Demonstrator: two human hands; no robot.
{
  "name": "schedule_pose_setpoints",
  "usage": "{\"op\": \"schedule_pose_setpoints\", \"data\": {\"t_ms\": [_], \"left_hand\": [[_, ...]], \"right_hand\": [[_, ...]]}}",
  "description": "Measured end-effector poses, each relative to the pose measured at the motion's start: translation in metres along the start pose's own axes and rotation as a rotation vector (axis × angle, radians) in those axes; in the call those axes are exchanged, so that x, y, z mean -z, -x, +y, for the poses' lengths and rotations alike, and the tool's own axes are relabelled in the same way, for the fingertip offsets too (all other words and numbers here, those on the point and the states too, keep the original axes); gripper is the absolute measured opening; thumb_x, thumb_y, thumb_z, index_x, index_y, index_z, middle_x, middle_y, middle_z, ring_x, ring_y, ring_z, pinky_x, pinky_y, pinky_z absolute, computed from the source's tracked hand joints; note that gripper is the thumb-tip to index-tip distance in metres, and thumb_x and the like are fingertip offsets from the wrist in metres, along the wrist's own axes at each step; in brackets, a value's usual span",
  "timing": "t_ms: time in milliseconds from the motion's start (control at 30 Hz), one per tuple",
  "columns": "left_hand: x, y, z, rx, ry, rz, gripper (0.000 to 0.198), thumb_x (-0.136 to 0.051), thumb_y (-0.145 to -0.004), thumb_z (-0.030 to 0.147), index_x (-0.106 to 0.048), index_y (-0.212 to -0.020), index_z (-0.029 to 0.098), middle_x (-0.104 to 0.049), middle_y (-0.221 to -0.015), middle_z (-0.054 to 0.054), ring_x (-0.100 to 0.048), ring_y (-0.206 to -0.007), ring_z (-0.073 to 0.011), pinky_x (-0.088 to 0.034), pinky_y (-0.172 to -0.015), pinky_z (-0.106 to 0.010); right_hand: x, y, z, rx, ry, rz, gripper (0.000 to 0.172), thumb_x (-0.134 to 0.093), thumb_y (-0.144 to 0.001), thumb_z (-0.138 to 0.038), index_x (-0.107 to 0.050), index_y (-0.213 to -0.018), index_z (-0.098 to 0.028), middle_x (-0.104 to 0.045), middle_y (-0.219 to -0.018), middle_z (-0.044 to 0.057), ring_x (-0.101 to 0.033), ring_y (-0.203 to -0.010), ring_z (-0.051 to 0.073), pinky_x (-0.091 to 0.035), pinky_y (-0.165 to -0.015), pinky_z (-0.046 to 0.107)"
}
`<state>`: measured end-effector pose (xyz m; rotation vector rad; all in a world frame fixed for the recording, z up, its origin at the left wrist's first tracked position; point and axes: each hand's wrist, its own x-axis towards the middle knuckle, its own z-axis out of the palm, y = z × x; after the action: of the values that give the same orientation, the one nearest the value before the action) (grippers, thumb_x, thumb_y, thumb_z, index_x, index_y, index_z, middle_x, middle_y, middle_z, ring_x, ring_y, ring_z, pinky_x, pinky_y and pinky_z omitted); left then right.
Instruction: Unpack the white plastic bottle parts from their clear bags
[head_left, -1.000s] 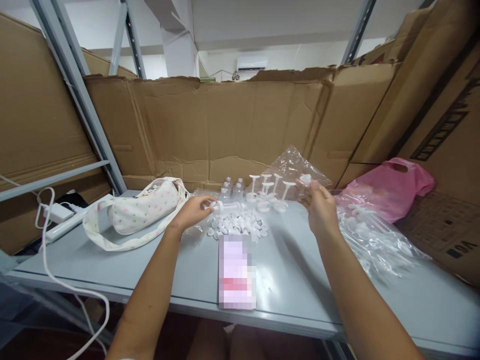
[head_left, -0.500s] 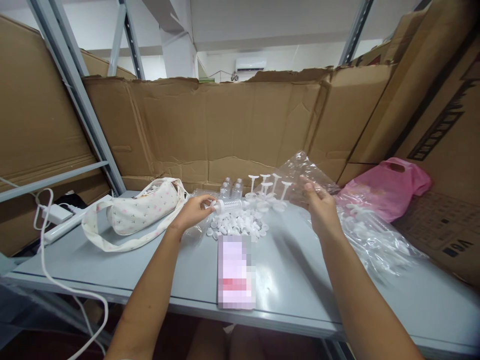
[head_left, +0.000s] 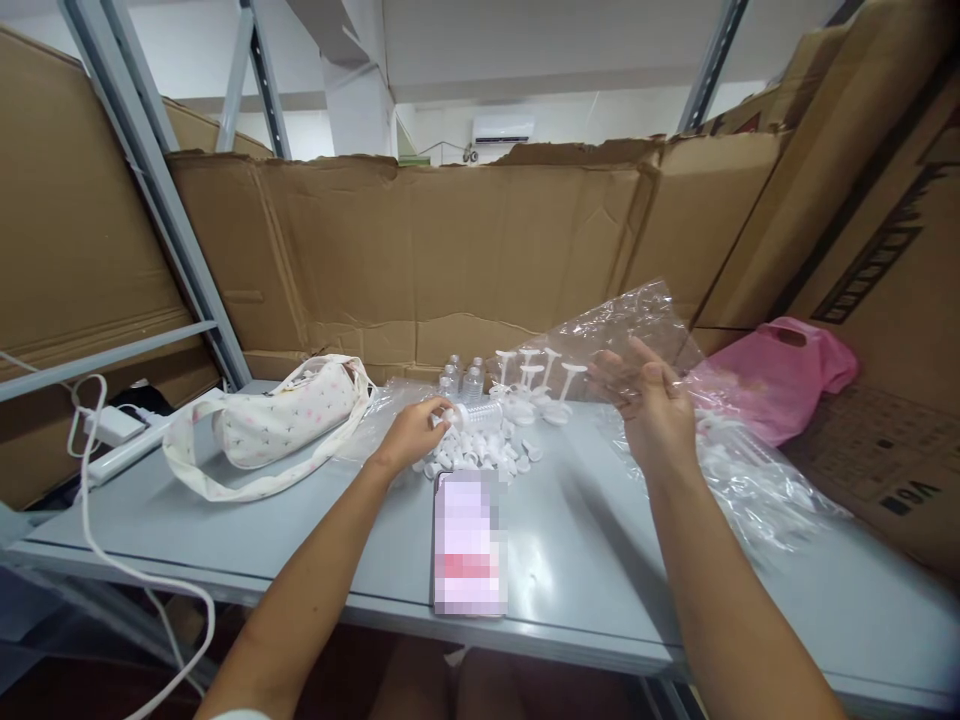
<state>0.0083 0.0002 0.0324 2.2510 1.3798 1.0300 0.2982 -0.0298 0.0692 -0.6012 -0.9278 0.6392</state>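
My left hand [head_left: 416,432] is closed, with its fingertips at the near end of a clear ribbed plastic tube [head_left: 481,412]. The tube lies sideways just above a heap of small white caps [head_left: 480,448]. My right hand [head_left: 660,405] is raised at the right, holding a clear plastic bag [head_left: 637,315]; the fingers show through the film and the thumb is in front. Between the hands stand several white T-shaped plungers [head_left: 529,370] on round bases. Small clear bottles [head_left: 472,380] are grouped behind the tube.
A phone [head_left: 469,540] lies near the front edge. To the left are a white patterned bag [head_left: 289,425] and a power strip [head_left: 135,450] with a cable. At right, a filled clear bag [head_left: 757,480] lies by a pink plastic bag [head_left: 776,375]. Cardboard [head_left: 465,240] walls the back.
My left hand has moved right and slightly down with the tube, over the caps. My right hand has shifted a little right, and the clear bag is spread higher and wider.
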Motion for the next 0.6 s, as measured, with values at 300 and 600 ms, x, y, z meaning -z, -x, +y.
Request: {"op": "schedule_pose_setpoints", "data": {"t_ms": [300,600], "left_hand": [[-0.017,-0.004,0.002,-0.021,0.007,-0.045,0.026,-0.052,-0.075,0.021,-0.061,-0.100,0.023,-0.065,-0.096,0.000,-0.049,-0.057,-0.0095,-0.043,-0.063,-0.024],[-0.030,-0.014,-0.007,-0.057,-0.148,0.006,0.031,-0.051,-0.080,0.018,-0.059,-0.109,0.023,-0.057,-0.112,-0.006,-0.058,-0.088,-0.0191,-0.044,-0.083,-0.032]], "right_hand": [[0.002,0.000,-0.002,0.088,-0.074,0.007,0.041,-0.064,-0.075,-0.046,-0.063,-0.108,-0.022,-0.072,-0.090,0.004,-0.069,-0.073,0.018,-0.052,-0.080,0.040],[-0.001,0.003,0.001,0.013,-0.070,0.042,0.036,-0.062,-0.076,-0.045,-0.063,-0.106,-0.024,-0.070,-0.089,0.001,-0.068,-0.082,0.017,-0.053,-0.079,0.037]]}}
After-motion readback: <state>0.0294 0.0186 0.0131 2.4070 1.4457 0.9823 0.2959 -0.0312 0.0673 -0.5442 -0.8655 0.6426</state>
